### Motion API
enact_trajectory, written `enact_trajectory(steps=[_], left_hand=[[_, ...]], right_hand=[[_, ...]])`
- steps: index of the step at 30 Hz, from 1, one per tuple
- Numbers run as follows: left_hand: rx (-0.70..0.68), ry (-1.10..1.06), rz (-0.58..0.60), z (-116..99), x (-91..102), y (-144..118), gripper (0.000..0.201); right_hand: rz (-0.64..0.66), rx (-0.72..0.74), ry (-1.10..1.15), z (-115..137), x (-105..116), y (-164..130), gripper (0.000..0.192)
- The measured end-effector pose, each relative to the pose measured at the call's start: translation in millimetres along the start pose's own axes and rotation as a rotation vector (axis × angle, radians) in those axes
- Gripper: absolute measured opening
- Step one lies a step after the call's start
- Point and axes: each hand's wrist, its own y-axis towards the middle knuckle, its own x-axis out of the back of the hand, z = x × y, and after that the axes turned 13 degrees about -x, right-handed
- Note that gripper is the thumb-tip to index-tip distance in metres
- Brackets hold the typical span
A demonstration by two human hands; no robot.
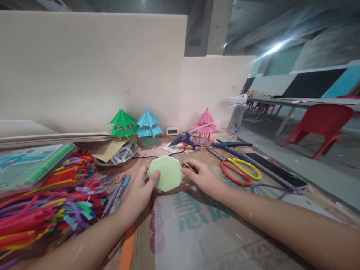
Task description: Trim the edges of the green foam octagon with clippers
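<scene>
My left hand [140,191] is closed on a pale green piece of card or foam [168,173], roughly octagonal, with its thumb lying on the face. Small dots run along the edge of that piece. At its right side, my right hand [204,178] pinches a thin pointed metal tool [188,165]; its exact kind is too small to make out. The right fingertips are close to or touching the edge of the green piece. Both hands are above a printed plastic sheet [194,243] on the table.
Small pavilion models in green [122,123], blue [148,126] and pink [205,125] stand behind. A glue gun [185,140], scissors [239,170], pliers [232,145] and a phone [275,170] lie right of centre. Colourful pipe cleaners [47,213] heap up left, beside pens [116,195] and a metal bowl [123,159].
</scene>
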Motion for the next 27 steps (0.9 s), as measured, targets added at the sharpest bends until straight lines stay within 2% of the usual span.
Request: enact_trajectory(steps=[3, 7, 10, 15, 21, 27], left_hand=[[0.03, -0.048, -0.022, -2, -1.2, 0, 0.041], [0.017, 0.091, 0.029, -9, -2.6, 1, 0.038], [-0.013, 0.148, 0.08, -15, -3.7, -1, 0.038], [-0.105, 0.321, 0.068, -22, -4.4, -7, 0.03], [-0.187, 0.4, -0.009, -16, -2.9, -10, 0.02], [-0.212, 0.361, -0.048, -13, -1.1, -8, 0.016]], right_hand=[[0.019, -0.031, -0.034, -1, -1, -1, 0.021], [-0.072, 0.005, -0.021, 1, 0, -4, 0.023], [-0.119, 0.088, -0.096, 4, 1, -9, 0.02], [-0.105, 0.281, -0.3, 6, 3, -16, 0.013], [-0.22, 0.441, -0.354, 2, 9, -14, 0.032], [-0.18, 0.49, -0.526, 4, 10, -15, 0.036]])
